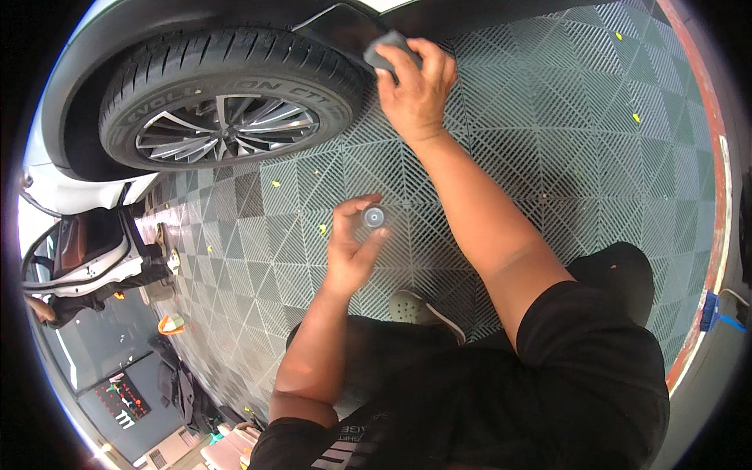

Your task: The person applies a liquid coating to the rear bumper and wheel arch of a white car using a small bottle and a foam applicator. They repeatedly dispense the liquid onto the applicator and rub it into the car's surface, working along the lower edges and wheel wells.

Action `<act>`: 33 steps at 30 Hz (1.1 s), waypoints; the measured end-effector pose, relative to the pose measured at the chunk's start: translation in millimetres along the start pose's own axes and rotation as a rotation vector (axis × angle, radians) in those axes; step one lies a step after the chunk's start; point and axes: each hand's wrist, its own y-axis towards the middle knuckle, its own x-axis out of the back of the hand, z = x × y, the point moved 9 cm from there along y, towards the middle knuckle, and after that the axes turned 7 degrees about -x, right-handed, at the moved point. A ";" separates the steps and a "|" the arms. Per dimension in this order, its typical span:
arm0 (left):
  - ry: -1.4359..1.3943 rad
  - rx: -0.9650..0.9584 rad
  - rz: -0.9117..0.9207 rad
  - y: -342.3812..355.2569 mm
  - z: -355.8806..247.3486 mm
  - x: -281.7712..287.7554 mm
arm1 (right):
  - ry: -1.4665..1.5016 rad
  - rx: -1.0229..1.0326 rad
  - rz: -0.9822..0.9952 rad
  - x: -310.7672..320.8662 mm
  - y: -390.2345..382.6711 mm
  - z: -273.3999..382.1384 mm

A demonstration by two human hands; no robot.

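Observation:
In my right hand [419,86] is a dark grey sponge pad [382,51], pinched between thumb and fingers. It meets the black lower trim [345,33] of a car, just right of the front or rear wheel; which one I cannot tell. My left hand [354,247] holds a small round bottle [374,217] with a clear, pale end facing up, thumb and fingers curled around its sides. The bottle's lower part is hidden beneath. Left of my right hand stands the black tire [313,82] with its silver multi-spoke rim [227,131].
Grey ribbed tiles [509,157] cover the floor, with small yellow scraps [636,118] scattered about. My shoe [415,307] is below my left hand. At far left another person's arm [39,308] shows beside an open car door [78,251]. A blue brush-like object [710,312] lies at the right edge.

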 end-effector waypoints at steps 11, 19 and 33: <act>-0.004 0.027 0.023 10.0 -0.8 -7.1 | 0.010 -0.014 0.068 -1.1 -10.1 -12.1; -0.077 -0.063 -0.002 16.0 -17.5 -8.0 | 0.315 -0.123 0.036 12.5 20.1 45.8; -0.175 -0.001 -0.023 4.9 -5.3 -4.9 | 0.390 -0.860 0.234 -23.3 -72.0 -82.8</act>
